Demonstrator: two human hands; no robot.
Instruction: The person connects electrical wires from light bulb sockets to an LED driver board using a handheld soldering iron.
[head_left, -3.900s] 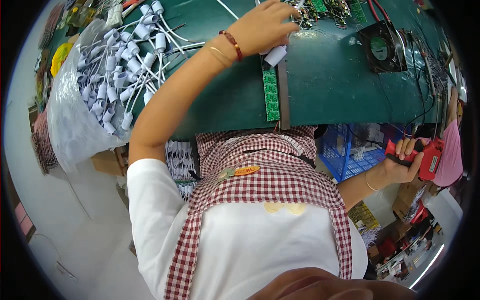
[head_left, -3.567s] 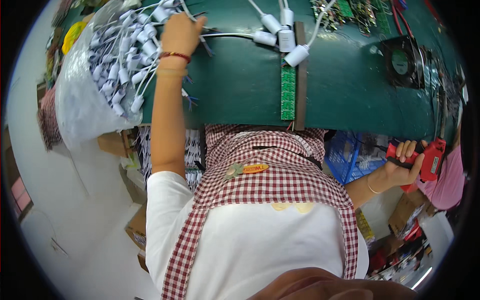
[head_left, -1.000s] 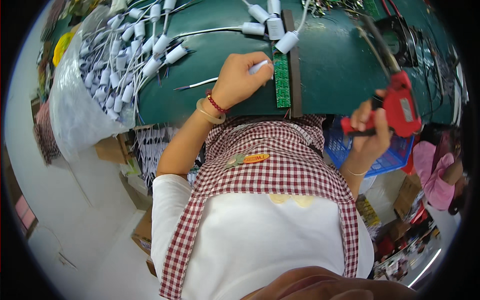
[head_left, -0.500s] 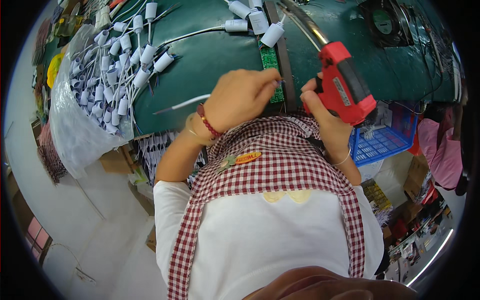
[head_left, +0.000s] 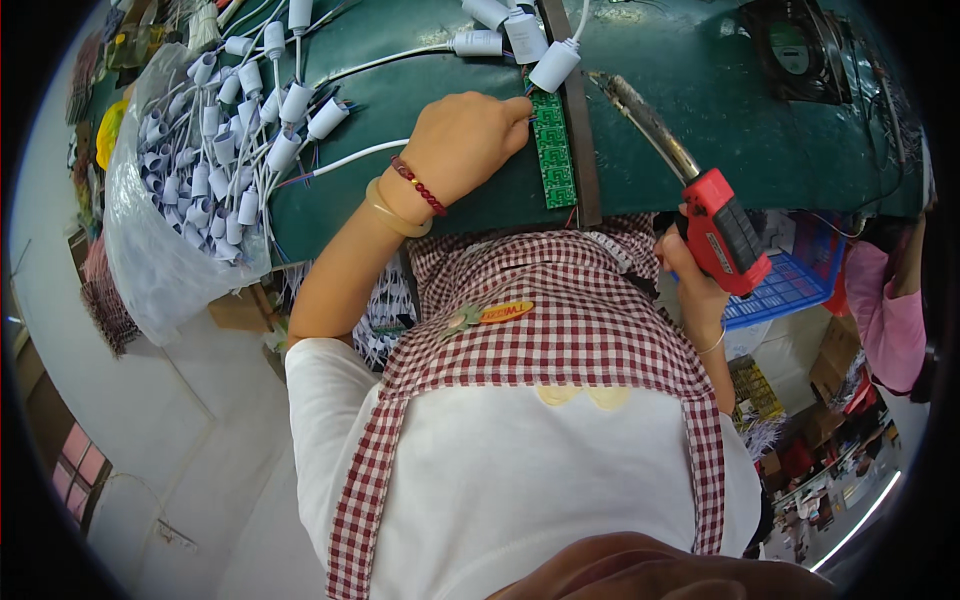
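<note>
My left hand [head_left: 470,142] is closed in a pinch at the far end of a green circuit board strip [head_left: 554,160]. A white cable [head_left: 360,157] runs under that hand, its thin wires at the fingertips; the grip is partly hidden. My right hand [head_left: 697,290] is wrapped round the handle of a red soldering gun [head_left: 728,235]. Its long metal barrel [head_left: 655,130] points up and left, apart from the board. Beyond the board sits a white lamp socket [head_left: 555,67], with others beside it.
A dark metal bar [head_left: 578,130] lies along the board's right side on the green table [head_left: 400,90]. At left, a clear plastic bag [head_left: 150,290] holds many white lamp sockets. A fan [head_left: 795,50] stands far right, above a blue basket [head_left: 790,290]. Another person's pink sleeve [head_left: 885,325] shows at right.
My left hand has moved from the board's near part to its far end, bringing the cable along. My right hand has drawn the soldering gun right and nearer to me.
</note>
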